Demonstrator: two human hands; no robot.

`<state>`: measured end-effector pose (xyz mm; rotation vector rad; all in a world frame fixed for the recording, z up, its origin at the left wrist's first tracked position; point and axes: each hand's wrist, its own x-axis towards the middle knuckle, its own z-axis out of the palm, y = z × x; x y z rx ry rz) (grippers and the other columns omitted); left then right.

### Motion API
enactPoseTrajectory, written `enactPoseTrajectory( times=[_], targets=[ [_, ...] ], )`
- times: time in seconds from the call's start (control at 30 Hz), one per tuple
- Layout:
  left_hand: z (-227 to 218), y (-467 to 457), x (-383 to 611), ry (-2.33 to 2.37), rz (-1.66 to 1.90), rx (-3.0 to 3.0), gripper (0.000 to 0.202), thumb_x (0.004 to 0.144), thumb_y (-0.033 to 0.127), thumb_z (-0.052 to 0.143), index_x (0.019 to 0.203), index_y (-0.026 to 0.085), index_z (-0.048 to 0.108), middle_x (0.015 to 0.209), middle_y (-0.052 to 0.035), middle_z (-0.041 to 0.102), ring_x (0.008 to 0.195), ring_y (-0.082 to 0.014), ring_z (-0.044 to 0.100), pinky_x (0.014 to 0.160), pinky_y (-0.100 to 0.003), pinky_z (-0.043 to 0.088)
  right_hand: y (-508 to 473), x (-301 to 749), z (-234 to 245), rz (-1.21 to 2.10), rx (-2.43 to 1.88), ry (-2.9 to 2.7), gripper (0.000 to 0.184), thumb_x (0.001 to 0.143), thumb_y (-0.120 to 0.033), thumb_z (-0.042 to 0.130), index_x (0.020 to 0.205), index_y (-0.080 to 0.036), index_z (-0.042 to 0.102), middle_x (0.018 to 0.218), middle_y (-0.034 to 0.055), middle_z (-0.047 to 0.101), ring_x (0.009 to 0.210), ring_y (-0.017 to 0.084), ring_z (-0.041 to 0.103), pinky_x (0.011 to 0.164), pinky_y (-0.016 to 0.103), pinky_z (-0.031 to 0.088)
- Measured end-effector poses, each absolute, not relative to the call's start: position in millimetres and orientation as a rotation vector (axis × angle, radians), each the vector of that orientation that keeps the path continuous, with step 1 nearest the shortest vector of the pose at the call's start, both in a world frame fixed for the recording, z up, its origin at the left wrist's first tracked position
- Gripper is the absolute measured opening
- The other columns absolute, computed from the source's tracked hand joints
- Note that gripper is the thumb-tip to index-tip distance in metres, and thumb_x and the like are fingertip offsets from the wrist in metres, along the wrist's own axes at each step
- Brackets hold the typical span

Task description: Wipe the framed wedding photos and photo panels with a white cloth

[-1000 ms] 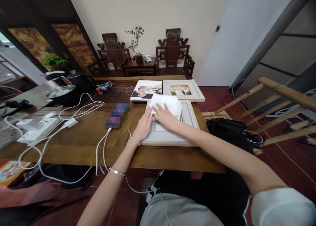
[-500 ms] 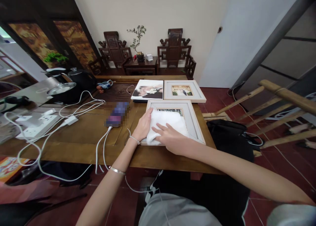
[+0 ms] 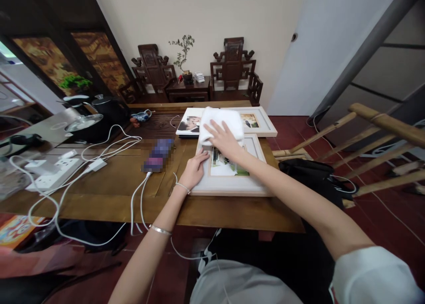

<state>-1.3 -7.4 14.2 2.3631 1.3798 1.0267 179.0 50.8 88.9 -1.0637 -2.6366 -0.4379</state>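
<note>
A white framed picture [image 3: 229, 186] lies flat on the wooden table [image 3: 116, 193] in front of me. My left hand [image 3: 194, 170] rests on the frame's left edge, fingers flat and apart, holding it down. My right hand [image 3: 223, 138] lies flat on a folded white cloth [image 3: 222, 118] at the far end of that frame, fingers stretched out and pressing the cloth down. The cloth overlaps two more pictures behind: an unframed photo [image 3: 187, 123] and a white-framed one [image 3: 259, 122].
A phone [image 3: 158, 154] on a white cable lies left of the frame. White power strips [image 3: 49, 171] with tangled cables, a pot [image 3: 83, 124] and a dark kettle [image 3: 106, 107] fill the table's left. A bamboo chair [image 3: 375, 140] and a black bag [image 3: 312, 173] stand at right.
My right hand slid the cloth from the frame's far end to its near edge and back to the far end. The left hand stayed on the frame's left edge.
</note>
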Motion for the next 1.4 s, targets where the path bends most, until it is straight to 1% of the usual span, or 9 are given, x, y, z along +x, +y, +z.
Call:
enactPoseTrajectory(
  times=[0.07, 0.17, 0.3, 0.63, 0.8, 1.0, 1.13, 1.27, 1.4],
  targets=[
    [14, -7, -2, 1.365, 1.023, 2.368, 0.049, 0.082, 0.002, 0.04, 0.118, 0.015, 0.07, 0.133, -0.009, 0.065, 0.138, -0.0236, 0.048, 0.118, -0.047, 0.038, 59, 162, 80, -0.448, -1.038, -2.718, 0.032, 0.094, -0.008, 0.045, 0.108, -0.015, 0.073, 0.16, 0.0103, 0.035, 0.15, 0.034, 0.023, 0.12, 0.062, 0.019],
    [14, -8, -3, 1.338, 1.03, 2.356, 0.052, 0.078, 0.0, 0.04, 0.116, 0.017, 0.071, 0.132, -0.0079, 0.066, 0.138, -0.023, 0.048, 0.119, -0.047, 0.037, 66, 155, 70, -0.488, -1.052, -2.777, 0.032, 0.097, -0.012, 0.044, 0.109, -0.012, 0.074, 0.16, 0.0114, 0.035, 0.149, 0.034, 0.024, 0.12, 0.059, 0.021],
    [14, -8, -2, 1.338, 1.038, 2.325, 0.053, 0.076, 0.0, 0.042, 0.115, 0.02, 0.072, 0.131, -0.0045, 0.067, 0.138, -0.0234, 0.047, 0.119, -0.049, 0.037, 67, 180, 66, -0.556, -1.102, -2.773, 0.029, 0.093, -0.009, 0.049, 0.104, -0.013, 0.076, 0.157, 0.0117, 0.04, 0.149, 0.034, 0.025, 0.12, 0.06, 0.022],
    [10, -8, -2, 1.352, 1.037, 2.329, 0.053, 0.076, -0.002, 0.041, 0.115, 0.018, 0.07, 0.132, -0.0062, 0.067, 0.139, -0.0231, 0.047, 0.119, -0.049, 0.037, 61, 288, 74, -0.696, -1.287, -2.804, 0.032, 0.089, -0.004, 0.048, 0.095, -0.014, 0.078, 0.151, 0.0122, 0.048, 0.146, 0.035, 0.032, 0.117, 0.06, 0.026],
    [10, -7, -2, 1.347, 1.064, 2.339, 0.051, 0.077, -0.001, 0.041, 0.115, 0.017, 0.07, 0.131, -0.0084, 0.068, 0.138, -0.024, 0.048, 0.118, -0.049, 0.038, 36, 322, 78, -0.569, -1.322, -2.855, 0.037, 0.086, 0.001, 0.046, 0.1, -0.012, 0.078, 0.15, 0.0174, 0.048, 0.142, 0.037, 0.039, 0.11, 0.061, 0.034],
    [12, -8, -2, 1.358, 1.042, 2.334, 0.051, 0.08, 0.002, 0.04, 0.121, 0.016, 0.067, 0.134, -0.0092, 0.065, 0.139, -0.0242, 0.048, 0.12, -0.048, 0.036, -34, 332, 82, -0.407, -1.193, -2.965, 0.042, 0.079, 0.003, 0.047, 0.1, -0.018, 0.077, 0.151, 0.013, 0.049, 0.14, 0.032, 0.043, 0.108, 0.057, 0.038],
    [13, -8, -1, 1.388, 1.015, 2.342, 0.051, 0.084, 0.007, 0.042, 0.129, 0.016, 0.062, 0.146, -0.0106, 0.055, 0.141, -0.0254, 0.046, 0.121, -0.049, 0.033, -59, 339, 84, -0.25, -1.088, -3.012, 0.05, 0.072, 0.006, 0.048, 0.102, -0.022, 0.077, 0.151, 0.0099, 0.05, 0.142, 0.03, 0.041, 0.109, 0.057, 0.038],
    [10, -7, -2, 1.419, 0.999, 2.329, 0.051, 0.087, 0.012, 0.043, 0.137, 0.016, 0.056, 0.154, -0.0121, 0.044, 0.147, -0.0274, 0.035, 0.123, -0.049, 0.028, -38, 336, 81, -0.337, -1.149, -2.963, 0.051, 0.071, 0.007, 0.047, 0.106, -0.015, 0.076, 0.152, 0.0159, 0.046, 0.142, 0.032, 0.04, 0.11, 0.053, 0.038],
    [7, -5, -5, 1.426, 1.002, 2.328, 0.051, 0.088, 0.012, 0.041, 0.137, 0.015, 0.056, 0.152, -0.0132, 0.047, 0.147, -0.0274, 0.036, 0.123, -0.049, 0.027, 2, 326, 78, -0.52, -1.278, -2.89, 0.05, 0.072, 0.008, 0.047, 0.112, -0.008, 0.074, 0.149, 0.0228, 0.047, 0.141, 0.035, 0.041, 0.111, 0.051, 0.038]
  ],
)
